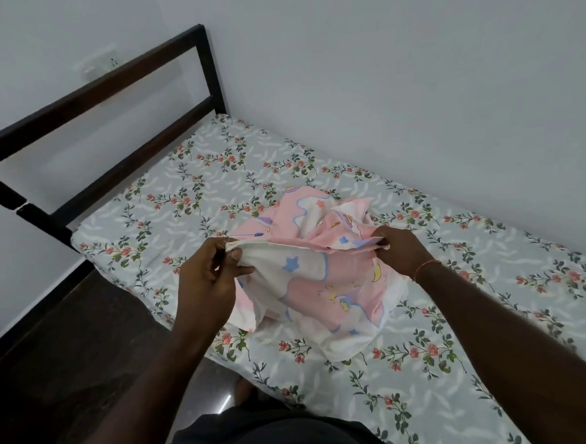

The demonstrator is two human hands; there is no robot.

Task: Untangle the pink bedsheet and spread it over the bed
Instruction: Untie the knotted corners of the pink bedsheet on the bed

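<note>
The pink bedsheet (319,273), printed with white clouds, blue stars and yellow moons, lies bunched in a heap on the bed (431,328). My left hand (212,275) pinches a white edge of it at the heap's left side. On the right, my right hand (399,248) grips another bunched fold, and the edge stretches between the two hands just above the mattress. The bed carries a pale grey cover with red flowers and green leaves. Much of the sheet is folded under itself and hidden.
A dark wooden headboard frame (99,89) stands at the bed's left end. White walls (392,75) close the far side and the left. Dark floor (60,362) lies at the lower left, beside the bed's near edge. A red thread band circles my right wrist (425,268).
</note>
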